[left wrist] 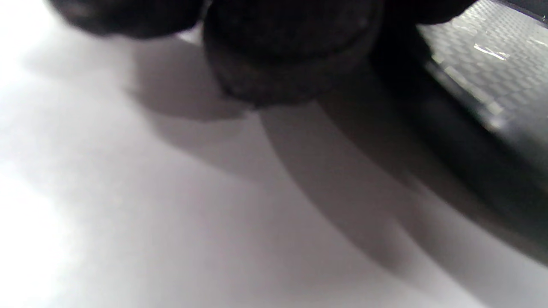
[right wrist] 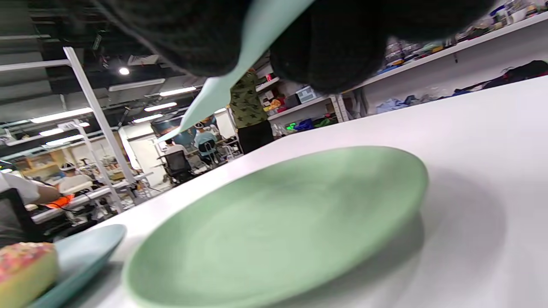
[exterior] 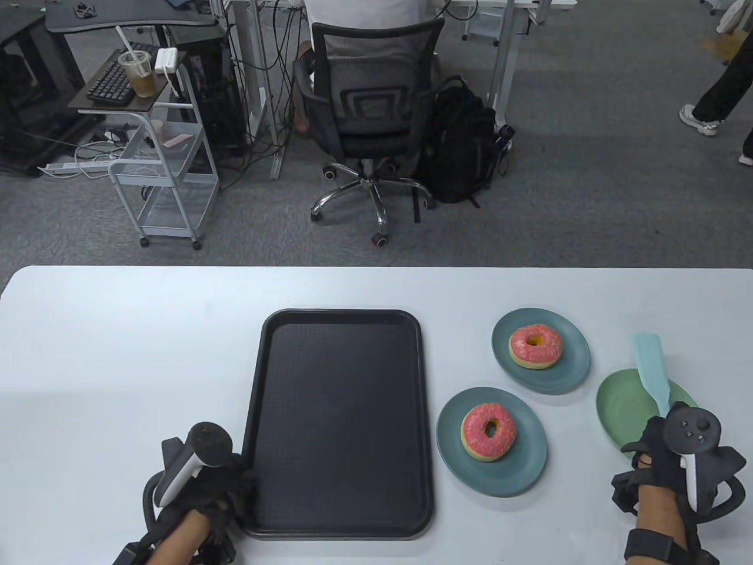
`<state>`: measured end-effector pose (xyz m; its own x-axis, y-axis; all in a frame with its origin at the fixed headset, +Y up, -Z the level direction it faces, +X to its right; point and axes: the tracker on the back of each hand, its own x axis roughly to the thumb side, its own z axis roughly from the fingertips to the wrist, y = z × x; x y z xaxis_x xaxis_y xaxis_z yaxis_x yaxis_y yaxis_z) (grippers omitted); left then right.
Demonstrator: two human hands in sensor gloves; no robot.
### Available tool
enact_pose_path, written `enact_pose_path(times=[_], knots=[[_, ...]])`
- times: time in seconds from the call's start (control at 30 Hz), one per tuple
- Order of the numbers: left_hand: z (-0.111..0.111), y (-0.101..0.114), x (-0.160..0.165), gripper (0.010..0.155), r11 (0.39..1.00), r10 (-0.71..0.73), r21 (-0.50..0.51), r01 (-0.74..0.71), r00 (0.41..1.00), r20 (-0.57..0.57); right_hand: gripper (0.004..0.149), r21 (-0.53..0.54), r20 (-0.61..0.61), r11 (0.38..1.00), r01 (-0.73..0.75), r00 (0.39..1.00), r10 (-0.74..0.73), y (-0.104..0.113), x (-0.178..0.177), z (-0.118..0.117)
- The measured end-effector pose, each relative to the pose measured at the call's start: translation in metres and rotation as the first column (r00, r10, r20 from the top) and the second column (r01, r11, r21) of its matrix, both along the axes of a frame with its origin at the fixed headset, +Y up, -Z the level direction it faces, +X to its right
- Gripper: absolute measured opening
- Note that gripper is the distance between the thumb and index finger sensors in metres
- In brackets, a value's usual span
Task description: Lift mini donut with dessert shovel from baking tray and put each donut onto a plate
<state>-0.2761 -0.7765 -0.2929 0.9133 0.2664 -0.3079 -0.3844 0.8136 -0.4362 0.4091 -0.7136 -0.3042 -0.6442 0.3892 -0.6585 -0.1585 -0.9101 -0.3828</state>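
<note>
The black baking tray [exterior: 338,421] lies bare in the middle of the table. Two pink-iced donuts [exterior: 535,346] [exterior: 488,431] each sit on a blue-grey plate [exterior: 573,371] [exterior: 523,471] to its right. A green plate [exterior: 623,406] [right wrist: 278,226] holds nothing. My right hand [exterior: 667,438] grips the handle of the pale blue dessert shovel [exterior: 650,368] [right wrist: 214,92], whose blade reaches out above the green plate. My left hand [exterior: 226,491] rests at the tray's near left corner, fingers curled against its rim [left wrist: 466,107]; the grasp itself is hidden.
The white table's far edge [exterior: 376,268] gives onto grey carpet with an office chair [exterior: 367,118], a black backpack [exterior: 462,141] and a wire cart [exterior: 162,176]. A walking person's legs [exterior: 723,88] show at far right.
</note>
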Motion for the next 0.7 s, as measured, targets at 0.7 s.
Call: enact_pose_path(times=[0.7], knots=[[0.000, 0.000, -0.001, 0.054, 1.000, 0.006, -0.002, -0.006, 1.000, 0.002, 0.055, -0.163, 0.004, 0.987, -0.002, 1.000, 0.003, -0.042, 0.004, -0.019]])
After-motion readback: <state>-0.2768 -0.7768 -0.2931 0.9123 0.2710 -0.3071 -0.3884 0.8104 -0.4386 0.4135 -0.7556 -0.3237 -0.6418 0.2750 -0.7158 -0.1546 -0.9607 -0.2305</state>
